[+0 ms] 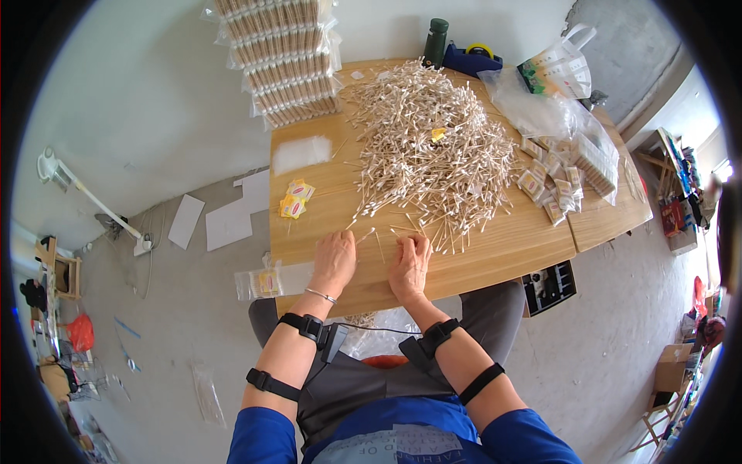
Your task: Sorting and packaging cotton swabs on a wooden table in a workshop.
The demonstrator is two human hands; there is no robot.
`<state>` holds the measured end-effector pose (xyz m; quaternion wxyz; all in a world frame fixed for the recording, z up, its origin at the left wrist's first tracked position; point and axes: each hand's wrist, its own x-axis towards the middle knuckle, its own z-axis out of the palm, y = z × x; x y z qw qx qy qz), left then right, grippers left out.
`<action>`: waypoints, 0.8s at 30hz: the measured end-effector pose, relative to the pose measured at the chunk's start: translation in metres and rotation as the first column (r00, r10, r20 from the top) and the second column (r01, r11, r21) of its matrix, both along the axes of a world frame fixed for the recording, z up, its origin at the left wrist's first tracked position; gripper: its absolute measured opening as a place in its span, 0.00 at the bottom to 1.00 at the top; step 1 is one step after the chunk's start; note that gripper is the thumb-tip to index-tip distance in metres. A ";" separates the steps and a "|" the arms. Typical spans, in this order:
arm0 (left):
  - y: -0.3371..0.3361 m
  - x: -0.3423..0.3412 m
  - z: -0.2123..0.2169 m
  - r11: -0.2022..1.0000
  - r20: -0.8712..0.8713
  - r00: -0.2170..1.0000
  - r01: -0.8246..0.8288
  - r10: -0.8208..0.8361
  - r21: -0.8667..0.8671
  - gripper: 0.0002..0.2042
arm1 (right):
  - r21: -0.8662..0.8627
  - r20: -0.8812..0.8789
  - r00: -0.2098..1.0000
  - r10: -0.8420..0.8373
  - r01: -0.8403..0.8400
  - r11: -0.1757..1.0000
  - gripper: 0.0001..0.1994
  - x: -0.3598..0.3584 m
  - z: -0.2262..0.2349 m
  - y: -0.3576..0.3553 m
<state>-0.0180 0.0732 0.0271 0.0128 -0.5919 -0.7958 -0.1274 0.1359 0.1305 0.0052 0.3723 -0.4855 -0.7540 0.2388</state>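
Note:
A big heap of loose cotton swabs (433, 147) covers the middle of the wooden table (502, 259). At its near edge my left hand (335, 259) is closed, with a cotton swab (365, 235) sticking out from its fingertips toward the right. Just right of it, my right hand (410, 264) is closed too, fingers curled down at the front of the heap. Swab ends (394, 230) show at its fingertips; the rest is hidden by the fingers. A few single swabs lie between the two hands.
Yellow-and-white cards (294, 199), clear plastic sleeves (303, 154) and a bagged card (267, 283) lie left. Packed swab bundles (278, 66) stack at the back left. Small packs (553, 182), a plastic bag (533, 104), tape dispenser (473, 59) and dark green bottle (435, 43) stand right and behind.

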 end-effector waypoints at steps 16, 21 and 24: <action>0.024 0.009 0.005 0.997 0.503 0.861 -0.055 0.071 -0.047 0.15 | -0.020 -0.010 0.999 0.036 -0.037 0.999 0.14 0.001 -0.002 0.003; 0.024 0.002 0.015 0.988 0.487 0.862 -0.095 0.143 -0.122 0.10 | -0.016 -0.004 0.999 0.036 -0.036 0.999 0.13 0.002 -0.001 0.003; 0.026 0.009 0.020 0.987 0.429 0.891 -0.110 0.150 -0.117 0.07 | -0.008 -0.007 0.999 0.038 -0.038 0.999 0.13 0.002 -0.002 0.003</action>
